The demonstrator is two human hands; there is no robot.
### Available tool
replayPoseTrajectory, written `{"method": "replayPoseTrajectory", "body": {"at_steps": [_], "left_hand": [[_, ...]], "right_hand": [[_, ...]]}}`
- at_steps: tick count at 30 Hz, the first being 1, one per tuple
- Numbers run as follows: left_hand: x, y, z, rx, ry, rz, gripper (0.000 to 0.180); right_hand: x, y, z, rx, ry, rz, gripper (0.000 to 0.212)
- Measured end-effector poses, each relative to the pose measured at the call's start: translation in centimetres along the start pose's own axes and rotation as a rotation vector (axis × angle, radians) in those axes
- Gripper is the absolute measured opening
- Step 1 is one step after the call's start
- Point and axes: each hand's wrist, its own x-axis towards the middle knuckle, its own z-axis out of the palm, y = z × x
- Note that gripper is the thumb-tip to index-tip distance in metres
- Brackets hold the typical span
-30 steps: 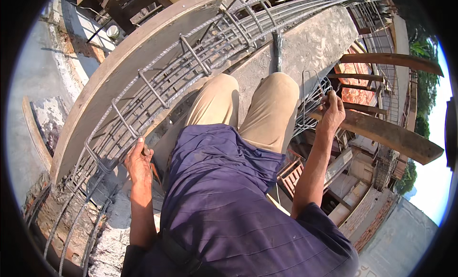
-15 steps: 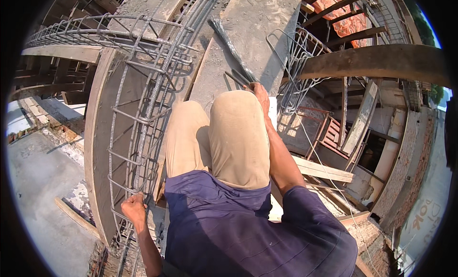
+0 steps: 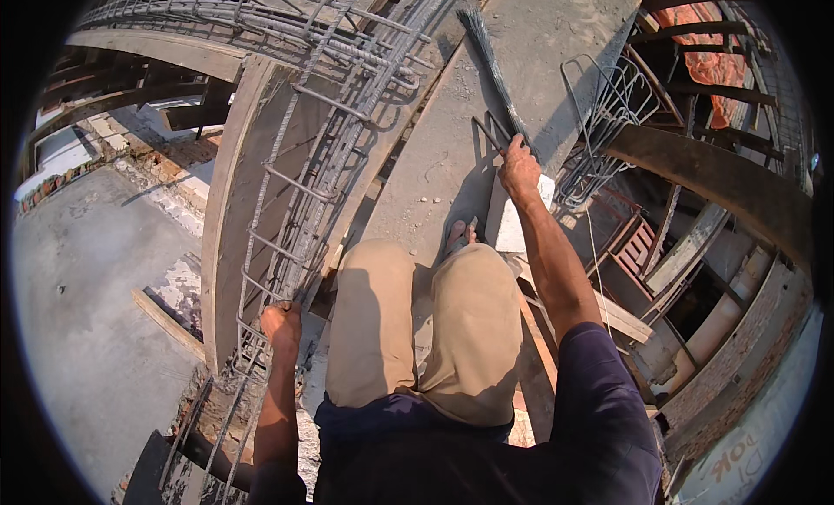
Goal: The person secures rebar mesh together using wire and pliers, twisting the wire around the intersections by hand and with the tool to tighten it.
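Observation:
My right hand (image 3: 521,169) is closed around a bundle of thin grey tie wire (image 3: 495,75), which points up and away over the plank. Two dark handles (image 3: 489,133), like those of pincers, stick out beside the wire from the same grip; the tool's head is hidden. On the left, my left hand (image 3: 281,324) is closed on a bar of the long steel rebar cage (image 3: 300,185), near its lower end. The cage runs beside a wooden formwork board (image 3: 228,183).
A wide grey plank (image 3: 417,188) lies ahead, with my foot on it. Bent rebar stirrups (image 3: 599,131) hang at its right edge, beside a white block (image 3: 508,220). A dark beam (image 3: 712,175) crosses on the right above a drop. Lower concrete (image 3: 104,270) lies left.
My view has shifted, and my knees now sit lower in the picture. My right arm reaches farther forward with the wire bundle. My left hand has moved farther forward along the rebar cage.

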Motion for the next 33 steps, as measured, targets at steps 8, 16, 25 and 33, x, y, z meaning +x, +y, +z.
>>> {"method": "replayPoseTrajectory", "body": {"at_steps": [8, 16, 25, 33], "left_hand": [[-0.2, 0.2, 0.0, -0.019, 0.031, -0.065, 0.026], [-0.5, -0.4, 0.4, -0.119, -0.007, -0.216, 0.02], [0.4, -0.6, -0.9, -0.162, -0.19, -0.352, 0.026], [-6.3, -2.6, -1.9, -0.12, -0.503, -0.274, 0.056]], "right_hand": [[-5.1, 0.0, -7.2, 0.401, -0.018, -0.19, 0.041], [-20.8, -7.6, -23.8, 0.907, -0.274, 0.219, 0.044], [-28.9, -15.8, -37.4, 0.83, 0.126, 0.114, 0.024], [-29.8, -16.6, -40.6, 1.781, -0.11, 0.05, 0.042]]}}
